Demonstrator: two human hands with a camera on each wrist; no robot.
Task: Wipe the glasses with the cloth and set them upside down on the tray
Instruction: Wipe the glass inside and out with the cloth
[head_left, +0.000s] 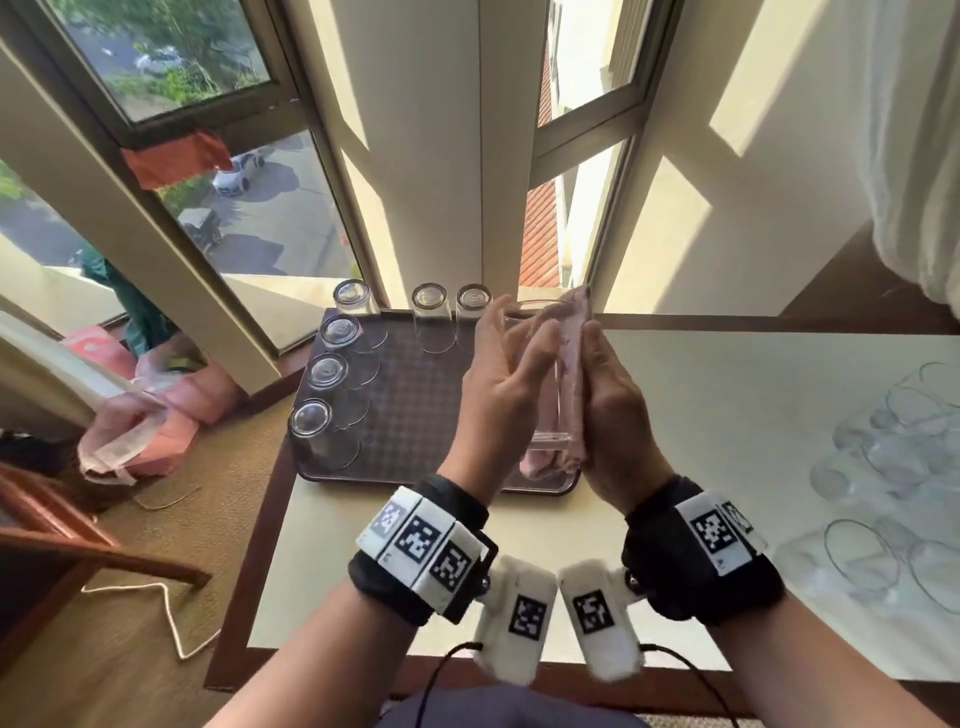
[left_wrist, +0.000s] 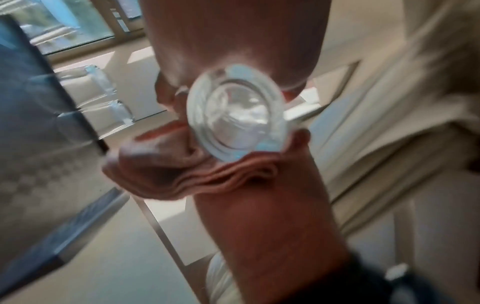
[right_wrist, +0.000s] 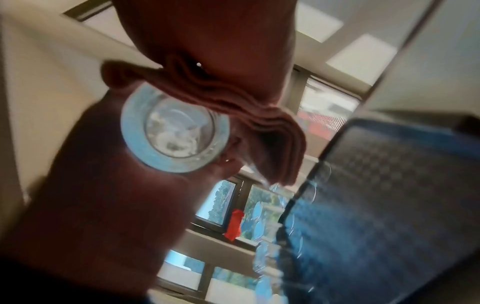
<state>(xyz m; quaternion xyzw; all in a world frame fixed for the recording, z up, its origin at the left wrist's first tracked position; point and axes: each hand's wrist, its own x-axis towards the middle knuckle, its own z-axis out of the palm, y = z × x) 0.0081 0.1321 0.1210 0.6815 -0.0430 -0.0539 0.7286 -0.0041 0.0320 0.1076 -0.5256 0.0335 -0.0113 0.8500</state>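
A clear glass (head_left: 545, 410) is held in the air between both hands, above the near right corner of the dark tray (head_left: 415, 405), with its thick base toward me. My left hand (head_left: 506, 358) grips its left side, thumb over the front. My right hand (head_left: 613, 405) holds a folded pink cloth (head_left: 574, 332) against its right side. The left wrist view shows the round base of the glass (left_wrist: 239, 115) with the cloth (left_wrist: 197, 179) bunched beside it. In the right wrist view the glass (right_wrist: 176, 129) and cloth (right_wrist: 246, 107) appear too. Several glasses (head_left: 337, 332) stand upside down on the tray.
The tray sits at the left end of a pale table (head_left: 701, 415) by the window. Several more glasses (head_left: 893, 457) are clustered at the table's right side. A wooden chair (head_left: 78, 535) and bags stand on the floor to the left. A curtain (head_left: 924, 156) hangs at the right.
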